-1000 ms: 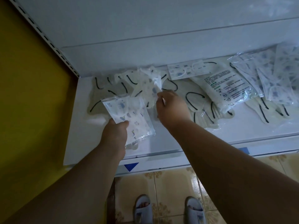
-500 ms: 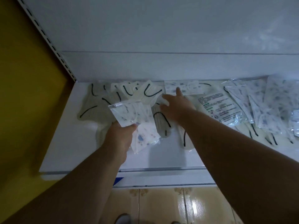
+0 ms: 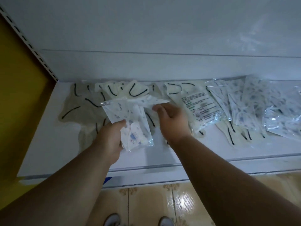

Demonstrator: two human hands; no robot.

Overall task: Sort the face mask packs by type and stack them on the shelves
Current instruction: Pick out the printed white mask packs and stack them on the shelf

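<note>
Left hand (image 3: 108, 141): grips a small stack of patterned packs (image 3: 130, 123) by its near edge.
Right hand (image 3: 172, 121): pinches one more patterned pack (image 3: 151, 100), drawn back from its farther reach half a second ago.
Meaning: probably another of that type joining the stack.
Shelf (image 3: 48, 144): white; cream packs (image 3: 91, 101) beyond the left hand, a printed pack (image 3: 200, 108) right of the right hand.
Room: yellow wall, tiled floor.

bare shelf (image 3: 48, 149) strip left open along the front edge, back half crowded by cream masks (image 3: 84, 101) and printed packs (image 3: 254, 101), left side blocked by the yellow wall (image 3: 17, 88), overhead closed off by a white panel (image 3: 146, 30)
</note>
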